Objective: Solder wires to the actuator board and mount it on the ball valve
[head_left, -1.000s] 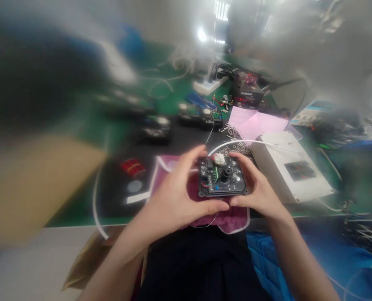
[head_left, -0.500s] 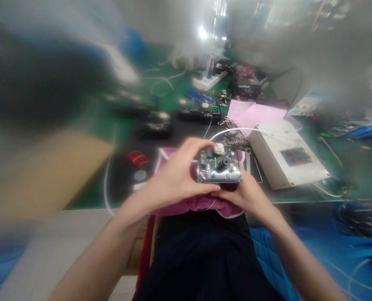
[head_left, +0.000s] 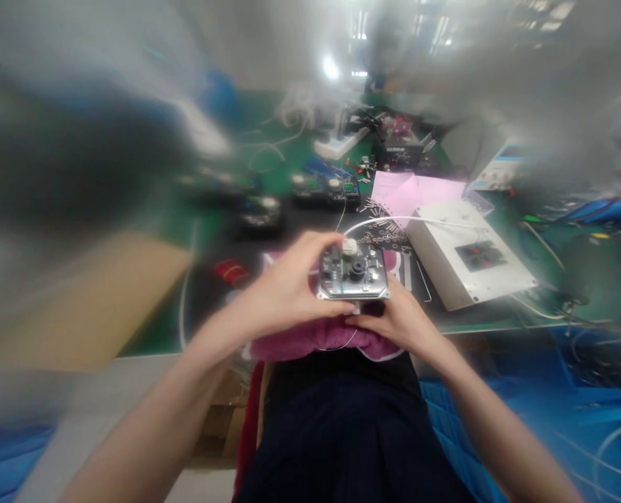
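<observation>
Circuit-board unit [head_left: 339, 274], held above a pink cloth [head_left: 336, 337] near the table's front edge, its black lens [head_left: 358, 268] and white component [head_left: 349, 247] facing you. Your left hand [head_left: 289, 283] is closed on its left side, thumb along the front edge. Your right hand [head_left: 402, 314] is at its lower right corner, thumb just below; its other fingers are partly hidden, so how firmly it grips cannot be told. Beyond lie loose screws [head_left: 391, 227] and 2 similar units, 1 of them with a green part [head_left: 350, 188]. Right: a pale box [head_left: 467, 255]. Farther back, a black box [head_left: 400, 155] bears pale lettering, too small to read.
</observation>
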{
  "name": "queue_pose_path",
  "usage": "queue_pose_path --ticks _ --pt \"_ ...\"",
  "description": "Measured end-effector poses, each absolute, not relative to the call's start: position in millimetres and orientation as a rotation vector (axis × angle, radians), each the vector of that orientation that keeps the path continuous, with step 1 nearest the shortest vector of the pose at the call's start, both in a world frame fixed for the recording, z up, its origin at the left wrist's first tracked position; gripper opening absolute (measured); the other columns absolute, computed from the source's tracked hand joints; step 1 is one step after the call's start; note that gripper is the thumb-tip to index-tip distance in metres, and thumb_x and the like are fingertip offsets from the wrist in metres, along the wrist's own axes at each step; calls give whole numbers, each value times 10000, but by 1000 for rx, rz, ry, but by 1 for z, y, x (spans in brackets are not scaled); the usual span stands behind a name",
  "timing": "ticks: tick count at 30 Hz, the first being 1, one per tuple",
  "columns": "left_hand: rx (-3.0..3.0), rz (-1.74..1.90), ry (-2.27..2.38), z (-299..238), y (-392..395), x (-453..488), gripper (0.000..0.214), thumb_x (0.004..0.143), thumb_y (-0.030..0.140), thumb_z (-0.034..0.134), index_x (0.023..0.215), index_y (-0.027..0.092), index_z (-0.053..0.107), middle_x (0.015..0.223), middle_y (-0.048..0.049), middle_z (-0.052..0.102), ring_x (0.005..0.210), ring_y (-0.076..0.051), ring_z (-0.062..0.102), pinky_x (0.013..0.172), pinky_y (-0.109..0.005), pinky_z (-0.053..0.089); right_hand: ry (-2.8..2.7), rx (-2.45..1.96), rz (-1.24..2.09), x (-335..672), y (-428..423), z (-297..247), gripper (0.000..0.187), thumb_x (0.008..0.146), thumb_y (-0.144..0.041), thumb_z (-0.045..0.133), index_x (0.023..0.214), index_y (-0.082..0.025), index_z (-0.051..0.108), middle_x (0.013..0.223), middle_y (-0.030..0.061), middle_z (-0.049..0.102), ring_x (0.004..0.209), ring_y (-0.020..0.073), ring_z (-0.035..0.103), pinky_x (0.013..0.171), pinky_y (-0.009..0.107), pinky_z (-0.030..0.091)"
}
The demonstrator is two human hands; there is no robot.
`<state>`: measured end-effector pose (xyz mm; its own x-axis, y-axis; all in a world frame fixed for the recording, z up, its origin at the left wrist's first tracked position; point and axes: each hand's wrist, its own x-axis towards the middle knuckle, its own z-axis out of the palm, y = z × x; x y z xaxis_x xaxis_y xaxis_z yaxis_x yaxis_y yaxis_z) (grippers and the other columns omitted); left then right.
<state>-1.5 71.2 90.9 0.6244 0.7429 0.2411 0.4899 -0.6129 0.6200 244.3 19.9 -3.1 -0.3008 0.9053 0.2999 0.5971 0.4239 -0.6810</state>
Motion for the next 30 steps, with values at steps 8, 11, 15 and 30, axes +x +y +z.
queue_pose_path --ticks 8,11,15,30 --pt "2487 510 880 109 86 10 1056 783 497 897 1632 248 321 1531 -127 575 1397 -338 603 1205 -458 490 -1949 -1385 585 238 16 -1 807 772 -474 940 1416 -187 549 1370 160 667 1238 350 659 1023 508 574" --pt "2494 473 892 106 90 15 1024 785 460 888 1625 249 342 1582 -121 548 1426 -339 591 1228 -457 478 -1914 -1419 584 237 13 1 876 767 -485 940 1459 -192 491 1350 154 664 1201 352 666 979 506 586" --pt "2555 546 849 95 86 14 1075 789 395 898 1652 223 281 1662 -144 453 1532 -333 477 1300 -471 408 -1960 -1367 584 239 13 2 701 812 -414 916 1383 -211 565 1319 118 675 1222 328 646 1012 480 566" --pt "2238 559 1180 90 59 6 1176 714 576 919 1647 332 247 1510 -80 668 1323 -323 708 1093 -436 603 -1889 -1327 796 249 -16 27 516 869 -559 843 1224 -246 637 1187 55 698 1050 248 668 899 393 559"
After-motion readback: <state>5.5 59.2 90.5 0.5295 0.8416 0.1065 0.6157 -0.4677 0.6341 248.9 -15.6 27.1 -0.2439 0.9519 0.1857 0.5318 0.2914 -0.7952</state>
